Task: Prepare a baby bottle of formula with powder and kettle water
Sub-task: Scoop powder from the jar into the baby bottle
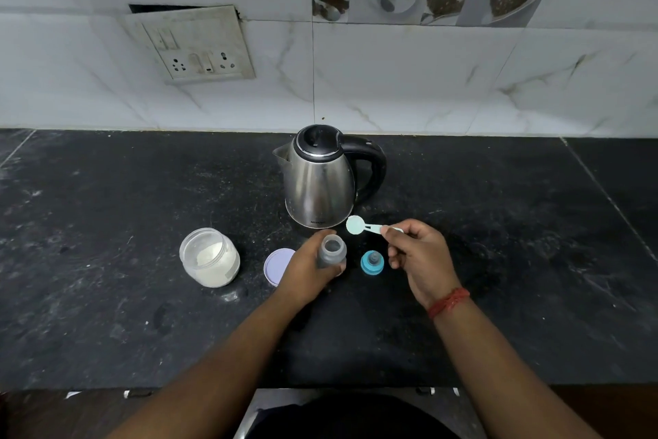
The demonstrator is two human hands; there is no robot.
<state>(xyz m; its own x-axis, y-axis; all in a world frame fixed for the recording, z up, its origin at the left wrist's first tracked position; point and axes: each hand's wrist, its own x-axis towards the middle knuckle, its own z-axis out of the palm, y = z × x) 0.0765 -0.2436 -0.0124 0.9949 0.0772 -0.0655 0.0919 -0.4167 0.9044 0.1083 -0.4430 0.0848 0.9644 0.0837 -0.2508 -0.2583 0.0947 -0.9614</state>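
My left hand grips an uncapped clear baby bottle standing upright on the black counter. My right hand pinches the handle of a pale scoop, whose bowl hovers just right of and above the bottle's mouth. The bottle's blue nipple cap sits on the counter between my hands. An open clear jar of white powder stands to the left, with its lilac lid lying beside my left hand. A steel kettle with a black handle stands just behind the bottle, lid closed.
The black stone counter runs the full width and ends at a marble-tiled wall. A wall socket plate hangs at the upper left. The counter's front edge is near my body.
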